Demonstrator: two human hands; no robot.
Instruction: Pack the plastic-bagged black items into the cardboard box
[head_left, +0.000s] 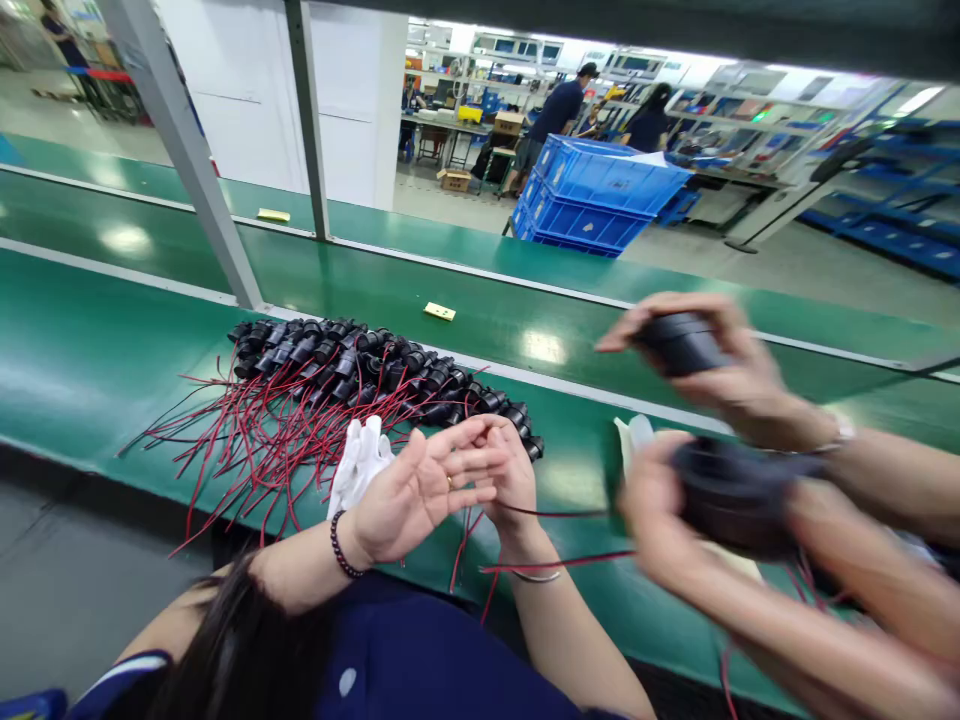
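Note:
My left hand [424, 495], with a dark bead bracelet, is palm up, fingers spread and nothing in it. Its fingertips overlap my right hand [516, 478], which wears a bangle. The right hand's fingers curve loosely and are partly hidden; no object shows in it. Behind both hands lies a long pile of black cylindrical parts [345, 362] with red and black wires [251, 430]. A white glove [358, 465] rests on the bench beside my left hand. At right, other people's blurred hands hold a black cylindrical part [682, 343] and a larger black round part [731, 495].
The green bench [67, 340] runs alongside a green conveyor belt [360, 285] carrying a small yellow piece [439, 312]. Metal posts [187, 150] rise at left. Stacked blue crates [592, 190] stand beyond the belt. Co-workers' arms [885, 480] reach in from the right.

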